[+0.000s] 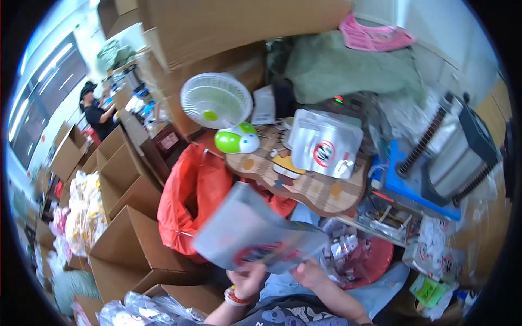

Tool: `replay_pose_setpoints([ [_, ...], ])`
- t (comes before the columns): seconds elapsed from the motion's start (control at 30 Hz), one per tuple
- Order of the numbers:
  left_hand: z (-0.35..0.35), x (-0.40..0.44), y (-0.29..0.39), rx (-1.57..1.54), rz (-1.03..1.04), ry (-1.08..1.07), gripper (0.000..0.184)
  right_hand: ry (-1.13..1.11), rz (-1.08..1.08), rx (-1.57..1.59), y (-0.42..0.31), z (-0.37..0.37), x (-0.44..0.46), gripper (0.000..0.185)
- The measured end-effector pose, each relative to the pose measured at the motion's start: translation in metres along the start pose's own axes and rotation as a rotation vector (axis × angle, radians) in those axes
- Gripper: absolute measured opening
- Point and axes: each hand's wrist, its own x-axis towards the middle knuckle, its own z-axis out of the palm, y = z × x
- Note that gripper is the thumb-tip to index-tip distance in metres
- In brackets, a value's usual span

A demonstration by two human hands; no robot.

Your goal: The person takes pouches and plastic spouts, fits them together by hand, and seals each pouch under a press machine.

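Note:
My left hand [247, 280], with a red and white bracelet at its wrist, grips the lower edge of a frosted plastic bag [244, 228] with a red printed mark. The bag is blurred by motion and tilted up to the left. At its lower right edge my right hand [310, 273] has its fingers closed on the same bag. Beyond it, silvery pouches [326, 144] with a red round mark lie on a brown patterned board [331, 198].
A green and white fan [217, 103] stands behind the board. Left are a red bag [187, 190] and open cartons [128, 244]. A red basin [380, 263] holds small packets. At right stands a blue and grey machine [457, 157]. A person [99, 117] stands far left.

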Motion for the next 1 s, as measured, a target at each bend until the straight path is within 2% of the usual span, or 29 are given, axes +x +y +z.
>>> replay_pose_setpoints([
  [0.03, 0.021, 0.002, 0.021, -0.198, -0.131, -0.081, 0.082, 0.181, 0.041, -0.07, -0.005, -0.013, -0.017, 0.051],
  [0.07, 0.024, 0.004, 0.021, -0.424, -0.262, -0.157, 0.092, 0.368, 0.004, 0.045, -0.02, -0.011, -0.026, 0.039],
  [0.1, 0.028, 0.008, 0.019, -0.651, -0.396, -0.228, 0.103, 0.395, -0.036, 0.09, -0.033, -0.021, -0.038, 0.039],
  [0.13, 0.037, 0.037, 0.041, -0.75, -0.614, -0.123, 0.117, 0.42, -0.075, 0.132, -0.045, -0.03, -0.05, 0.038],
  [0.17, 0.039, 0.05, 0.032, -0.965, -0.525, -0.32, 0.125, 0.567, -0.005, 0.091, -0.071, -0.006, -0.053, 0.038],
  [0.2, 0.039, 0.061, 0.025, -0.997, -0.538, -0.453, 0.129, 0.585, -0.067, -0.01, -0.089, 0.006, -0.054, 0.04],
  [0.23, 0.058, 0.079, 0.047, -0.719, -0.662, -0.495, 0.13, 0.599, -0.126, -0.114, -0.099, 0.011, -0.058, 0.041],
  [0.27, 0.074, 0.092, 0.068, -0.43, -0.762, -0.534, 0.133, 0.507, -0.142, -0.268, -0.094, -0.026, -0.072, 0.043],
  [0.3, 0.072, 0.089, 0.039, -0.619, -0.617, -0.663, 0.127, 0.503, -0.142, -0.291, -0.096, -0.033, -0.077, 0.043],
  [0.37, 0.076, 0.092, 0.01, -0.514, -0.944, -0.877, 0.117, 0.541, -0.153, -0.258, -0.11, -0.014, -0.079, 0.04],
  [0.4, 0.084, 0.095, 0.015, -0.491, -0.972, -0.903, 0.106, 0.556, -0.18, -0.255, -0.116, -0.018, -0.085, 0.04],
  [0.47, 0.097, 0.093, 0.034, -0.503, -0.967, -0.787, 0.102, 0.443, -0.114, -0.448, -0.127, -0.028, -0.099, 0.036],
  [0.5, 0.105, 0.088, 0.036, -0.456, -0.876, -0.792, 0.096, 0.409, -0.11, -0.489, -0.13, -0.03, -0.105, 0.033],
  [0.57, 0.116, 0.08, 0.04, -0.331, -0.731, -0.801, 0.085, 0.496, -0.087, -0.522, -0.129, -0.031, -0.112, 0.037],
  [0.6, 0.12, 0.07, 0.03, -0.251, -0.577, -0.704, 0.072, 0.565, -0.059, -0.562, -0.127, -0.031, -0.113, 0.042],
  [0.63, 0.128, 0.059, 0.031, -0.138, -0.496, -0.592, 0.066, 0.636, -0.073, -0.573, -0.126, -0.029, -0.112, 0.033],
  [0.67, 0.137, 0.048, 0.031, -0.029, -0.412, -0.477, 0.062, 0.637, -0.076, -0.572, -0.121, -0.026, -0.111, 0.033],
  [0.7, 0.141, 0.036, 0.017, 0.202, -0.166, -0.353, 0.063, 0.742, -0.146, -0.602, -0.109, -0.023, -0.11, 0.039],
  [0.73, 0.151, 0.031, 0.019, 0.313, -0.13, -0.267, 0.065, 0.846, -0.216, -0.632, -0.096, -0.019, -0.109, 0.046],
  [0.77, 0.161, 0.027, 0.022, 0.424, -0.098, -0.179, 0.066, 0.714, -0.359, -0.959, -0.083, -0.009, -0.109, 0.078],
  [0.8, 0.167, 0.025, 0.013, 0.437, -0.163, -0.16, 0.066, 0.552, -0.366, -0.988, -0.063, 0.003, -0.109, 0.108],
  [0.87, 0.169, 0.023, 0.001, 0.515, -0.135, -0.29, 0.066, 0.579, -0.348, -1.276, -0.041, 0.023, -0.11, 0.116],
  [0.9, 0.171, 0.021, -0.004, 0.517, -0.133, -0.271, 0.066, 0.578, -0.354, -1.279, -0.048, 0.027, -0.112, 0.116],
  [0.97, 0.163, 0.032, 0.0, 0.482, -0.158, -0.316, 0.06, 0.405, -0.371, -1.025, -0.069, 0.027, -0.119, 0.118],
  [1.0, 0.158, 0.042, 0.006, 0.222, -0.239, -0.365, 0.05, 0.408, -0.307, -1.083, -0.075, 0.017, -0.139, 0.113],
])
